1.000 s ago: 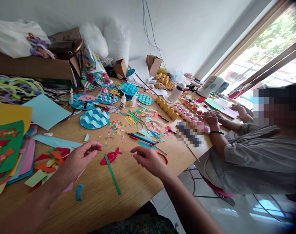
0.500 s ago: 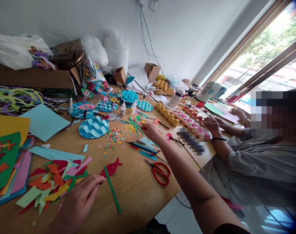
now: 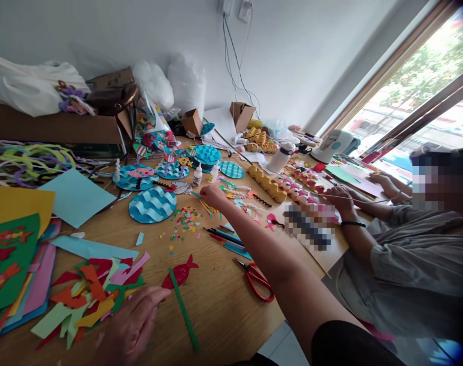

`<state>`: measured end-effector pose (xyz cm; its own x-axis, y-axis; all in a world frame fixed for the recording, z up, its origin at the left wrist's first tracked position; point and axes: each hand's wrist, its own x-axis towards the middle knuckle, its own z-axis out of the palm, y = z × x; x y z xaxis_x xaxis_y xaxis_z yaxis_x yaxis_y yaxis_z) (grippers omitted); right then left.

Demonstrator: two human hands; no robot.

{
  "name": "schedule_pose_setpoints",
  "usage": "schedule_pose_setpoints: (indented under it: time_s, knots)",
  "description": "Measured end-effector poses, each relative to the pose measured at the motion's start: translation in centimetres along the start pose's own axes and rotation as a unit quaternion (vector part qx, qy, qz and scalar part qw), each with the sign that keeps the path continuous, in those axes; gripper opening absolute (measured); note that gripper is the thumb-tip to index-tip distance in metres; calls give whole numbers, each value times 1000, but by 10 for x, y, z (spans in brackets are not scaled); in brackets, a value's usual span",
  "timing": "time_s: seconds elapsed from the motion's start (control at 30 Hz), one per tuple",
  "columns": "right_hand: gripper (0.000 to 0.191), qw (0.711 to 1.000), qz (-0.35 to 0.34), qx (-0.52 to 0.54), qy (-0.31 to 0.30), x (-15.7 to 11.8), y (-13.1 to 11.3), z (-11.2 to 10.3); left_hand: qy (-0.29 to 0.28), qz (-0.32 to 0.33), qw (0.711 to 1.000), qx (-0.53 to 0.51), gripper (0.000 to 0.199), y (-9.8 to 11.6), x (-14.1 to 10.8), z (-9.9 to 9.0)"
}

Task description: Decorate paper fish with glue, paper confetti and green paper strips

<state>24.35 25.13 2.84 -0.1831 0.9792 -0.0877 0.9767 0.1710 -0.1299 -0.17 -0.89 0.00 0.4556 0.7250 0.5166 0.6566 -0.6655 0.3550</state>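
My left hand (image 3: 134,317) is at the lower left, its fingers pressed together at the left end of a red paper fish (image 3: 181,273). What the fingertips pinch, if anything, is too small to tell. Across the fish lies a green paper strip (image 3: 185,315), slanting toward the table's near edge. My right hand (image 3: 213,198) reaches far forward, fingers curled down over thin coloured paper strips (image 3: 206,208), just in front of two small glue bottles (image 3: 197,175). Its grip is hidden. Red-handled scissors (image 3: 259,282) lie beneath my right forearm.
Paper scraps (image 3: 90,290) and coloured sheets (image 3: 44,274) cover the left. Blue wavy discs (image 3: 152,204), confetti (image 3: 185,219) and pencils (image 3: 222,234) lie mid-table. Yellow egg-carton strips (image 3: 267,184) stand farther right. A person in grey (image 3: 410,254) sits at right, hands over the table.
My right hand has shifted left and slightly forward, closer to the glue bottles, and now covers the green strips. My left hand stays by the fish. The view has shifted slightly.
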Motion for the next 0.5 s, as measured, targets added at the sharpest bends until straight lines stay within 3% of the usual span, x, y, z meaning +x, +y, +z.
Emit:
schedule_pose_setpoints:
  time_s: [0.3,0.4,0.5]
  knots:
    - [16,1000,9,-11,-12,15,-6,10,35,16,999,-23,22,13,13,-5]
    - [17,1000,-8,-2,12,10,-8,9,46,6,999,-24,23,14,15,-4]
    - [21,997,-40,15,65,2,-9,1,24,-12,999,-18,24,10,10,1]
